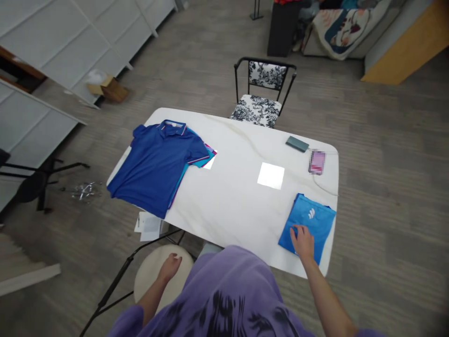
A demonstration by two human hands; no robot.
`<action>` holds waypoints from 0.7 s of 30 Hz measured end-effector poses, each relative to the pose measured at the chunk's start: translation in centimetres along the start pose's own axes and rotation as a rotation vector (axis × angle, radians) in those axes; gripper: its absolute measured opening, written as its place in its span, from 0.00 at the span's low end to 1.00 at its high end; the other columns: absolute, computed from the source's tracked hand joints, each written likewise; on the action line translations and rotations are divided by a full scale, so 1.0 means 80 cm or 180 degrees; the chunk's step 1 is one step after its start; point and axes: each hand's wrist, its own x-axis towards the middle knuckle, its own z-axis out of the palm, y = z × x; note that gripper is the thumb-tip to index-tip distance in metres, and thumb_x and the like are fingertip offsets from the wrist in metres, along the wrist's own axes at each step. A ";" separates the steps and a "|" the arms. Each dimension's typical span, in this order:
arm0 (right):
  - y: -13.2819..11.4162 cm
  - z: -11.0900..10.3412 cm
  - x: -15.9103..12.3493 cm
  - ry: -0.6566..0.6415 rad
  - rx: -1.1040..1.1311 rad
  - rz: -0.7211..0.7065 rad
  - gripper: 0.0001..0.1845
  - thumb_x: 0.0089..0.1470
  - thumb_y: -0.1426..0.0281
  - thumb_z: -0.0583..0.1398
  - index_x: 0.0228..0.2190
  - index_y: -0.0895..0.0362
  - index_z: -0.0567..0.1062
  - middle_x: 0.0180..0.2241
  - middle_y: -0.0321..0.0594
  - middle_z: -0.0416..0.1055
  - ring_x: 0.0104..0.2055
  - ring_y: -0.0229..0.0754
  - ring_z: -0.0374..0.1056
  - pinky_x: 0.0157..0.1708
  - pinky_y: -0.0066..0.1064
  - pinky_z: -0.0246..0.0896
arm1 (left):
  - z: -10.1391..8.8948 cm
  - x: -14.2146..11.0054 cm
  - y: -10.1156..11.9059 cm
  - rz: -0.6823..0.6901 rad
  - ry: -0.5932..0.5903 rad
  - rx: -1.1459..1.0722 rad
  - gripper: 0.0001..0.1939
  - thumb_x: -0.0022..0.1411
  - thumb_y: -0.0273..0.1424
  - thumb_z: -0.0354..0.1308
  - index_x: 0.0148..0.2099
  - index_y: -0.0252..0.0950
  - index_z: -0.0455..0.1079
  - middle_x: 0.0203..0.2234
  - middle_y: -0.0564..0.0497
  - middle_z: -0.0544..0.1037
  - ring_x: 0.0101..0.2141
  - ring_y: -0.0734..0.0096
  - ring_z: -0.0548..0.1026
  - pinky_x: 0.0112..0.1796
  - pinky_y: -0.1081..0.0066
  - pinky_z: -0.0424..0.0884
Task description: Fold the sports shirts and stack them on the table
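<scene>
The folded shirt (321, 224), light blue with a small white logo, lies flat at the near right corner of the tabletop (231, 201). Its long axis looks only a little longer than its width and runs away from the person, leaning slightly right at the far end. The right hand (303, 241) rests on its near left part, fingers loosely bent and thumb a little apart; no cloth shows pinched between them, so most of the shirt lies beyond the hand and to its right. The left hand (170, 267) is well apart from it, half relaxed and bare, over the stool (149, 271) and off the tabletop; the right is plainly the nearer one

Further out, the phone (317, 162) lies beyond the folded shirt, with a cable (324, 189) curving beside it and a dark green case (297, 143) just to its left. Across at the left end, the blue polo (150, 164) is spread out, collar away from the person, teal and purple cloth peeping from under its right side; the left hand is the nearer to it. Past the far edge stands a patterned chair (257, 110)
</scene>
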 end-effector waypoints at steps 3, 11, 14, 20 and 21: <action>-0.066 0.034 -0.027 -0.0482 0.0132 -0.0136 0.22 0.63 0.51 0.52 0.41 0.46 0.81 0.44 0.50 0.82 0.46 0.64 0.81 0.50 0.61 0.75 | -0.026 0.096 -0.040 0.0175 0.0033 -0.0493 0.09 0.66 0.40 0.54 0.43 0.41 0.70 0.36 0.47 0.84 0.41 0.57 0.85 0.47 0.63 0.79; -0.410 0.109 -0.053 -0.1137 0.0403 -0.0070 0.15 0.57 0.51 0.57 0.32 0.43 0.80 0.32 0.40 0.82 0.33 0.58 0.80 0.39 0.51 0.75 | -0.122 0.374 -0.104 0.0834 0.0223 -0.1109 0.26 0.66 0.44 0.63 0.61 0.37 0.70 0.56 0.40 0.76 0.54 0.54 0.78 0.58 0.58 0.73; -0.551 0.133 -0.004 -0.1536 0.0450 -0.0351 0.15 0.57 0.52 0.59 0.31 0.47 0.80 0.32 0.40 0.82 0.33 0.52 0.78 0.41 0.45 0.72 | -0.144 0.418 -0.119 0.0943 0.0389 -0.0958 0.26 0.63 0.43 0.66 0.60 0.37 0.70 0.55 0.40 0.75 0.56 0.49 0.75 0.60 0.56 0.71; -0.745 0.220 0.177 -0.1550 0.0671 -0.0452 0.18 0.61 0.50 0.61 0.41 0.50 0.80 0.41 0.40 0.82 0.40 0.47 0.75 0.50 0.41 0.71 | -0.164 0.428 -0.160 0.1036 0.0325 -0.0658 0.16 0.70 0.38 0.58 0.56 0.38 0.73 0.51 0.41 0.79 0.53 0.49 0.76 0.58 0.56 0.70; -0.769 0.237 0.210 -0.1479 0.0729 -0.0397 0.19 0.62 0.50 0.61 0.44 0.50 0.79 0.43 0.41 0.82 0.41 0.47 0.75 0.50 0.42 0.71 | -0.167 0.428 -0.166 0.1036 0.0223 -0.0716 0.15 0.72 0.38 0.56 0.55 0.39 0.74 0.50 0.42 0.80 0.53 0.49 0.77 0.58 0.57 0.70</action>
